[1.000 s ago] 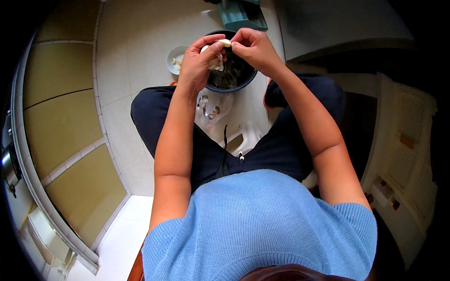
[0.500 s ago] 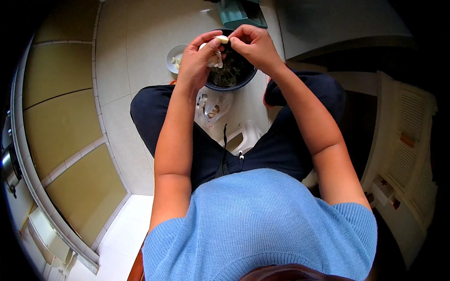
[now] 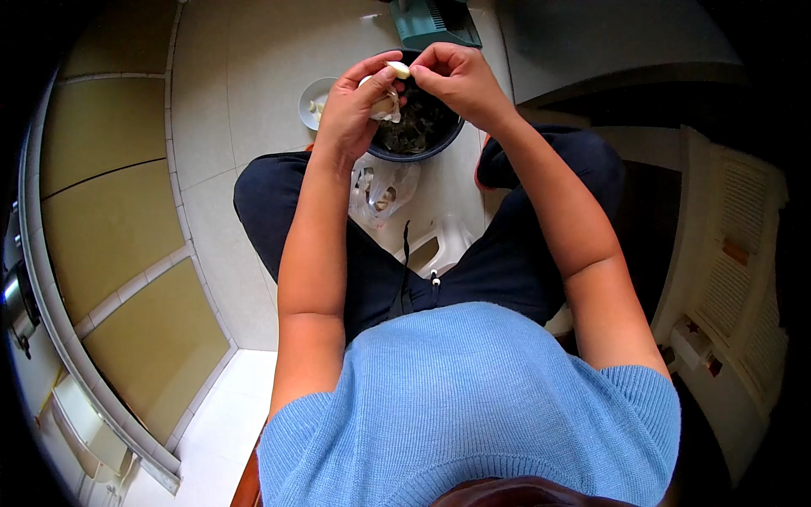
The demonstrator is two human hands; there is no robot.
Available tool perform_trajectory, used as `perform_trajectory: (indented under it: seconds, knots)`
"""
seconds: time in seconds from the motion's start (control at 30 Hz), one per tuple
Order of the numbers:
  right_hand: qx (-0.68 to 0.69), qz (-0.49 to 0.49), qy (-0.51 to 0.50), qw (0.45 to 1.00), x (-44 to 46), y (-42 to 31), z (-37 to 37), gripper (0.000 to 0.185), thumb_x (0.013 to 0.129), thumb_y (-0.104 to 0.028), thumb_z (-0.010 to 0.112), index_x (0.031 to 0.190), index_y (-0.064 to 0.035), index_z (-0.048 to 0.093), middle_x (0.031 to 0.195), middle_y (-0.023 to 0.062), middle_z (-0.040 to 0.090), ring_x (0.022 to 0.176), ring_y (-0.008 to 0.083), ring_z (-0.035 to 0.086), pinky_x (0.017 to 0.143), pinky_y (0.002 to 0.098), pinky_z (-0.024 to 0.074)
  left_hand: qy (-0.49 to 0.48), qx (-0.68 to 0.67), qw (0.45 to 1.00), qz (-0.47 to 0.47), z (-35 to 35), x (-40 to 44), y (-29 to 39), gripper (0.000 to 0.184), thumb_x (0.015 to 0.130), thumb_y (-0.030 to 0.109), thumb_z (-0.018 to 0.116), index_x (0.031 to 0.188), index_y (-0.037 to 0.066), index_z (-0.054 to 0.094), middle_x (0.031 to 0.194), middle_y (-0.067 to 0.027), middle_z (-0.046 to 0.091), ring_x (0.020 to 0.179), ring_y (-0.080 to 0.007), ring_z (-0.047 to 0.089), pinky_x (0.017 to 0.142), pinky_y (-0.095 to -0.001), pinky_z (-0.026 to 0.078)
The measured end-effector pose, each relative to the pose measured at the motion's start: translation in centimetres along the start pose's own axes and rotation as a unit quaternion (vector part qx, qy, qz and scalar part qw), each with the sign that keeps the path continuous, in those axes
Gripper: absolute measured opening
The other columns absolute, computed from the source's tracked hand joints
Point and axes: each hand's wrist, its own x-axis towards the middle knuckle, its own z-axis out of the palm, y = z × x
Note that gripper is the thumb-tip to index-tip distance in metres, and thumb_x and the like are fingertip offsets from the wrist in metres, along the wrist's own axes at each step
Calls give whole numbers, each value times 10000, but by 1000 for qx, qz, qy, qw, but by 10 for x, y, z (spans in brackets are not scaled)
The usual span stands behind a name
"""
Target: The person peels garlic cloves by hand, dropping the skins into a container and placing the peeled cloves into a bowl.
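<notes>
A pale garlic clove (image 3: 398, 70) sits between the thumb and fingers of my left hand (image 3: 353, 103). Lower in that same palm rests a white, papery piece, apparently the rest of a garlic bulb (image 3: 386, 107). My right hand (image 3: 456, 80) is closed in a pinch, thumb and forefinger at the clove's right end; whether a bit of skin is between them is too small to tell. Both hands are above a dark bucket (image 3: 416, 158) with dark scraps and peelings inside. Left of it, a white plate (image 3: 307, 90) carries several peeled cloves, partly hidden by my left hand.
A clear plastic bag (image 3: 384, 190) with garlic in it lies on the floor between my legs. Behind the bucket is a green dustpan (image 3: 435, 27). Part of a white stool (image 3: 452, 241) shows below me. Tan cabinet doors (image 3: 110, 203) line the left side.
Both hands stay nearly in place over the bucket. The clove has tilted and shifted slightly to the left and up, with my right fingertips still at its end.
</notes>
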Motion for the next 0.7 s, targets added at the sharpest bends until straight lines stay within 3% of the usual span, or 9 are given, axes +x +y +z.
perform_trajectory:
  seconds: [0.07, 0.27, 0.37, 0.7]
  knots:
    - [-39, -12, 40, 998, 0, 2, 3, 180, 763, -175, 652, 767, 3, 626, 674, 43, 613, 620, 87, 563, 570, 237, 455, -9, 15, 1000, 3, 0, 0, 0, 314, 867, 135, 595, 1158, 22, 559, 939, -54, 616, 786, -105, 591, 688, -262, 520]
    - [-128, -54, 55, 989, -2, 0, 7, 157, 719, -157, 659, 730, -11, 605, 674, 90, 611, 598, 167, 596, 579, 276, 479, 3, 56, 998, 12, 8, 0, -2, 338, 868, 147, 596, 1180, 23, 551, 950, -41, 612, 783, -106, 588, 676, -251, 511]
    - [-175, -91, 70, 978, -2, -6, 6, 146, 715, -146, 655, 725, -11, 601, 666, 86, 605, 592, 171, 595, 572, 280, 480, 14, 56, 998, 4, 9, 0, 0, 338, 842, 138, 630, 1158, 35, 570, 893, -18, 601, 766, -96, 570, 664, -242, 502]
    - [-172, -82, 128, 973, 1, -9, 0, 119, 722, -133, 632, 721, -16, 606, 670, 93, 608, 592, 169, 597, 566, 271, 480, 13, 72, 997, -4, 9, -2, 0, 313, 835, 130, 631, 1133, 46, 591, 881, -31, 621, 764, -98, 563, 670, -247, 503]
